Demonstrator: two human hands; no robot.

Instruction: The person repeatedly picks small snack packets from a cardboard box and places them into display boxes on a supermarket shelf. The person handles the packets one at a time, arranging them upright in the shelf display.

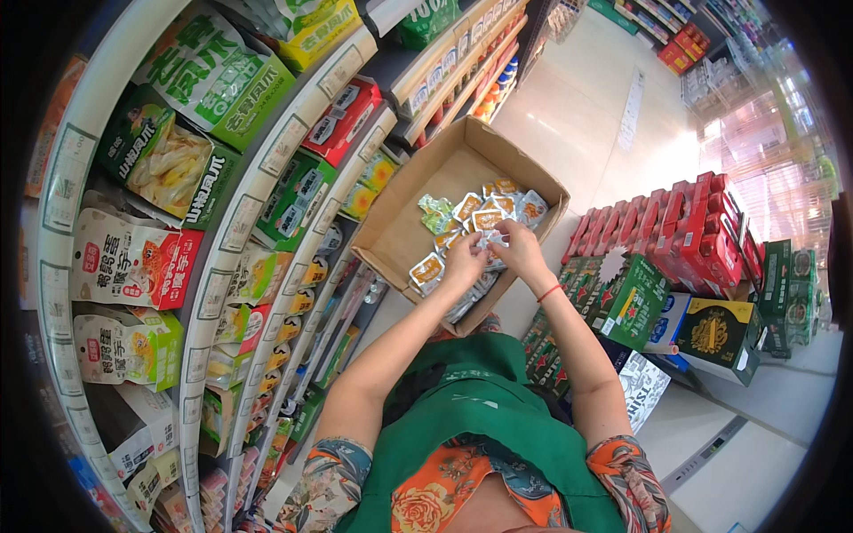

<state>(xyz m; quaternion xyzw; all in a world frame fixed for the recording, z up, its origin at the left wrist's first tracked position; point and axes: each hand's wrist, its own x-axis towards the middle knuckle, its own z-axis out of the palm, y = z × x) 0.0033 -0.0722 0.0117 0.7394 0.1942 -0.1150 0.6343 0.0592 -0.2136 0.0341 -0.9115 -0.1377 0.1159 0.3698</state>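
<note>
A cardboard box [426, 174] with its top uncovered lies before me, holding many small snack packets. My left hand [464, 261] and my right hand [518, 248] meet over the packets near the box's near right part. Between their fingertips is a small whitish packet [492, 241], pinched by both hands and partly covered by the fingers. Orange-and-white packets [488, 218] lie just beyond the fingers, and one more orange-labelled packet [426, 270] is left of my left hand. Green packets [436, 213] rest towards the box's middle. Silvery packets [466, 303] show below my hands.
Store shelves [270, 156] packed with bagged and boxed snacks run along the left. On the right stand stacked red drink cases [693, 233], green beer cartons [623, 300] and a black-and-yellow carton [716, 336]. A tiled floor [586, 126] stretches beyond the box.
</note>
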